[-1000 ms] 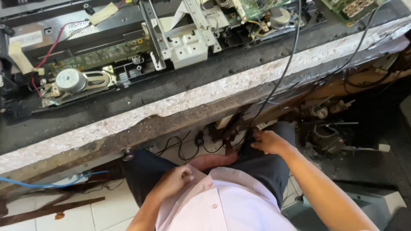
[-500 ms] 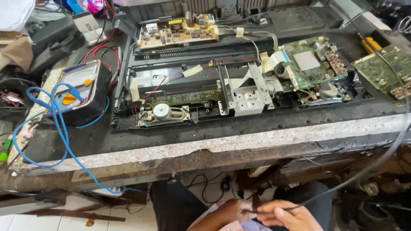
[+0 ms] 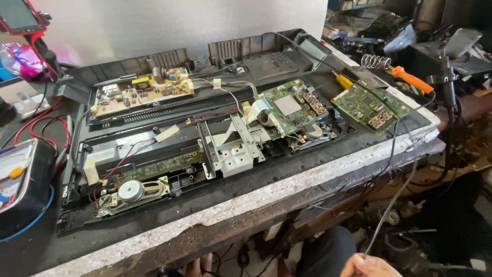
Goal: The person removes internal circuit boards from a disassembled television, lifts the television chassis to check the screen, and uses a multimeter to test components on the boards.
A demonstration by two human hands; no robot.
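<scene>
Holding a thin grey cable [image 3: 390, 208], the right hand [image 3: 370, 266] sits at the bottom edge of view, below the front lip of the surface [image 3: 266, 192]. Fingers curled around the cable's lower end; only the top of the hand shows, so grip detail is limited. Cable runs up and to the right from the hand, tilted, toward the surface's right edge. Left hand: not visible in this view; state cannot be told.

On the surface: an opened black TV chassis [image 3: 154, 154], back side up. Tan power supply board [image 3: 141, 92] at upper left of the chassis. Green main board [image 3: 292, 105] near centre right, white ribbon cable coiled just beside its left edge. Second green circuit board [image 3: 370, 106] lies to the right of it, apart. Silver metal bracket [image 3: 230, 149] in the middle. Oval speaker [image 3: 134, 191] at lower left of the chassis, red wire running up from it.

Orange-handled soldering iron [image 3: 407, 78] rests at far right beside a coiled wire stand [image 3: 375, 61]. Multimeter [image 3: 18, 177] at far left edge, red lead looped above it. Dark trouser knee [image 3: 325, 251] below the surface.
</scene>
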